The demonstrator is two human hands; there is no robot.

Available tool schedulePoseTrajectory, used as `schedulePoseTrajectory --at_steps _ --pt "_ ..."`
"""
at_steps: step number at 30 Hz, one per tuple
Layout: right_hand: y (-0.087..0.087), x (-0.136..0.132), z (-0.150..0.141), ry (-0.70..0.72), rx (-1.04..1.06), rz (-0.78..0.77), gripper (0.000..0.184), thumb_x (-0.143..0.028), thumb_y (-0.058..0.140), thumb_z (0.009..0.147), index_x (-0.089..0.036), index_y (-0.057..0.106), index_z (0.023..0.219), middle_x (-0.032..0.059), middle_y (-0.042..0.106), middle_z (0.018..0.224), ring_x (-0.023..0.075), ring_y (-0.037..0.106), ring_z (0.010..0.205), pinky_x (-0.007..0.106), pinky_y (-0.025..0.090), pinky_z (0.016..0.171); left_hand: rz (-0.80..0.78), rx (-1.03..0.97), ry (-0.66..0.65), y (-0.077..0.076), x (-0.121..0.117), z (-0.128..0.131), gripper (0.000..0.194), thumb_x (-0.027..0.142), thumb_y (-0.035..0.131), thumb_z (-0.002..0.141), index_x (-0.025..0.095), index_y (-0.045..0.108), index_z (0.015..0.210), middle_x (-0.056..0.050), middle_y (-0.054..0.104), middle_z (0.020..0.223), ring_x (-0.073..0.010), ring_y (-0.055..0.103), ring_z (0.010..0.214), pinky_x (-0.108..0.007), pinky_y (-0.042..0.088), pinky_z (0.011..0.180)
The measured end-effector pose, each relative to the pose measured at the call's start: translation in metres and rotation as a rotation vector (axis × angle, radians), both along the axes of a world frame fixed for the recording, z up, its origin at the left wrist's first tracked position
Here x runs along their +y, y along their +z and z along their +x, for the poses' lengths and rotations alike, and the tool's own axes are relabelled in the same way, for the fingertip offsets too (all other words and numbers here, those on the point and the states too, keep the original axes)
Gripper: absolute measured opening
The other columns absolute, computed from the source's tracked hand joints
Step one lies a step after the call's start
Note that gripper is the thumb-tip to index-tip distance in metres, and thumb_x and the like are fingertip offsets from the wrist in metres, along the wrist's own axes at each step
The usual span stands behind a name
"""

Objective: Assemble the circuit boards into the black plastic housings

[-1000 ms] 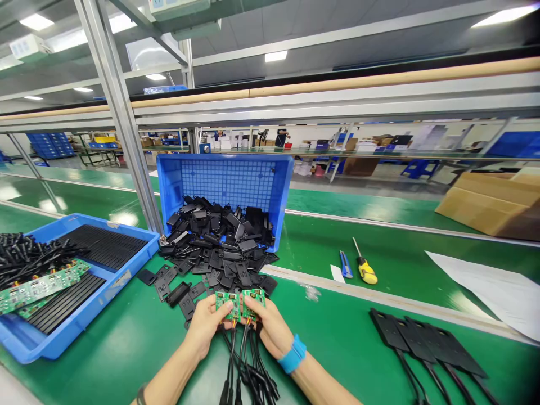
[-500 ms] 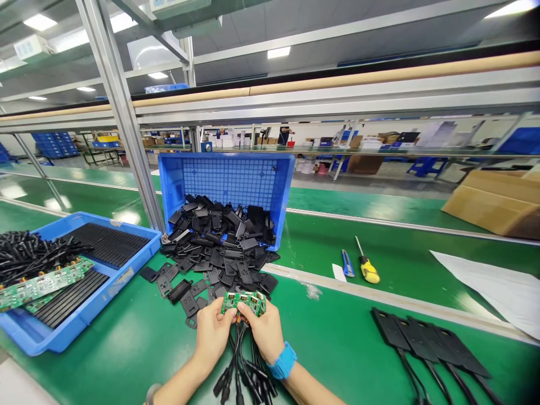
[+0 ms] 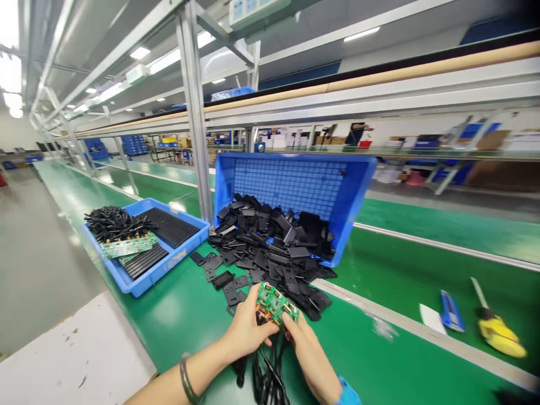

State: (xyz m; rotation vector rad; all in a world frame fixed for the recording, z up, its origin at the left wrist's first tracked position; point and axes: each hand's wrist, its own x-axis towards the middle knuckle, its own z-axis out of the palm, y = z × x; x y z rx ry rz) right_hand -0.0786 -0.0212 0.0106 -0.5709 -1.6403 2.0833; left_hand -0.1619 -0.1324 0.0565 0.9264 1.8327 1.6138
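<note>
Circuit boards (image 3: 278, 304) are sitting just above the green bench (image 3: 181, 315), before the black plastic parts (image 3: 270, 247). Your left hand (image 3: 242, 334) is gripping one end, your right hand (image 3: 311, 355) the other; undersides are hidden, but light edge pressure should be sparing the coloured wires (image 3: 262, 311).

In the lower left-centre of the frame, a hand can pass over the worktop (image 3: 169, 318) between the tray (image 3: 171, 263) and the left hand (image 3: 247, 332). Right of the right hand (image 3: 312, 360) there is also wide passage, until the knife (image 3: 451, 312) and the screwdriver (image 3: 500, 333). In the centre, the black parts (image 3: 274, 256) and the bin (image 3: 282, 183) block the way forward; the post (image 3: 194, 112) stands just left of the bin. At bottom centre, cables (image 3: 270, 379) obstruct.
</note>
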Motion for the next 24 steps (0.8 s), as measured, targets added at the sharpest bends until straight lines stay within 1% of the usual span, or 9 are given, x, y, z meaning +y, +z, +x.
schedulePoseTrajectory --at_steps 2,4,7,9,13,17,19,22,24 --pt "-0.005 -0.001 0.003 0.11 -0.071 0.02 0.054 -0.059 0.059 0.077 -0.019 0.063 0.114 0.0078 0.066 0.097 0.0252 0.061 0.091 0.035 0.051 0.078 -0.016 -0.012 0.031 0.009 -0.018 -0.01 0.071 0.022 0.065 0.07 0.023 0.037 0.135 -0.002 0.065 0.079 -0.0156 0.058 0.053 -0.024 0.048 0.042" --pt "-0.008 -0.003 0.004 0.216 -0.104 -0.016 0.058 -0.062 0.055 0.079 -0.018 0.06 0.116 0.0043 0.062 0.077 0.0219 0.061 0.071 0.034 0.052 0.065 -0.052 0.05 0.094 0.018 -0.043 -0.027 0.067 0.024 0.065 0.07 0.023 0.041 0.133 -0.002 0.065 0.076 -0.014 0.055 0.047 -0.022 0.044 0.038" --pt "-0.008 -0.004 0.004 0.314 -0.121 0.001 0.058 -0.062 0.054 0.079 -0.019 0.055 0.118 0.0019 0.057 0.073 0.0206 0.059 0.067 0.033 0.051 0.057 -0.225 0.165 0.202 0.029 -0.086 -0.066 0.071 0.023 0.064 0.069 0.023 0.039 0.135 0.0 0.065 0.071 -0.0131 0.053 0.04 -0.021 0.04 0.037" --pt "-0.006 -0.003 0.005 0.353 -0.151 0.16 0.05 -0.058 0.053 0.08 -0.019 0.053 0.112 0.0019 0.059 0.072 0.0206 0.059 0.066 0.032 0.048 0.056 -0.432 0.27 0.255 0.033 -0.111 -0.094 0.072 0.019 0.061 0.069 0.02 0.035 0.136 0.0 0.066 0.071 -0.0149 0.056 0.043 -0.022 0.042 0.041" --pt "-0.004 0.001 0.006 0.343 -0.267 0.686 0.031 -0.045 0.05 0.085 -0.022 0.056 0.105 0.0021 0.063 0.071 0.0211 0.059 0.064 0.033 0.046 0.063 -0.708 0.403 0.293 0.035 -0.142 -0.137 0.071 0.012 0.056 0.066 0.015 0.037 0.134 -0.001 0.066 0.069 -0.0193 0.062 0.056 -0.026 0.047 0.056" --pt "0.001 0.006 0.011 0.253 -0.273 0.971 0.042 -0.038 0.051 0.085 -0.022 0.053 0.123 0.0097 0.061 0.108 0.0254 0.059 0.099 0.036 0.047 0.084 -0.879 0.574 0.353 0.04 -0.139 -0.152 0.076 0.008 0.066 0.059 0.01 0.043 0.131 -0.015 0.066 0.091 -0.0335 0.063 0.088 -0.04 0.046 0.077" --pt "0.006 0.008 0.016 0.219 -0.294 1.071 0.048 -0.038 0.055 0.083 -0.02 0.05 0.127 0.012 0.057 0.116 0.0266 0.057 0.104 0.036 0.047 0.086 -0.919 0.677 0.381 0.044 -0.127 -0.151 0.07 0.008 0.067 0.062 0.008 0.046 0.129 -0.023 0.06 0.108 -0.039 0.056 0.104 -0.047 0.041 0.087" --pt "0.009 0.007 0.026 0.205 -0.438 1.231 0.033 -0.043 0.061 0.078 -0.019 0.061 0.099 0.0118 0.063 0.098 0.0299 0.061 0.089 0.037 0.049 0.073 -0.879 0.804 0.32 0.044 -0.096 -0.14 0.045 0.015 0.057 0.078 0.012 0.053 0.123 -0.02 0.056 0.119 -0.0343 0.05 0.114 -0.044 0.035 0.096" --pt "0.006 0.003 0.032 0.233 -0.547 1.295 0.027 -0.046 0.064 0.075 -0.02 0.06 0.08 0.0101 0.065 0.083 0.0301 0.063 0.075 0.035 0.046 0.062 -0.825 0.846 0.226 0.039 -0.072 -0.129 0.039 0.022 0.054 0.085 0.017 0.054 0.123 -0.016 0.06 0.115 -0.0295 0.052 0.113 -0.037 0.036 0.096"
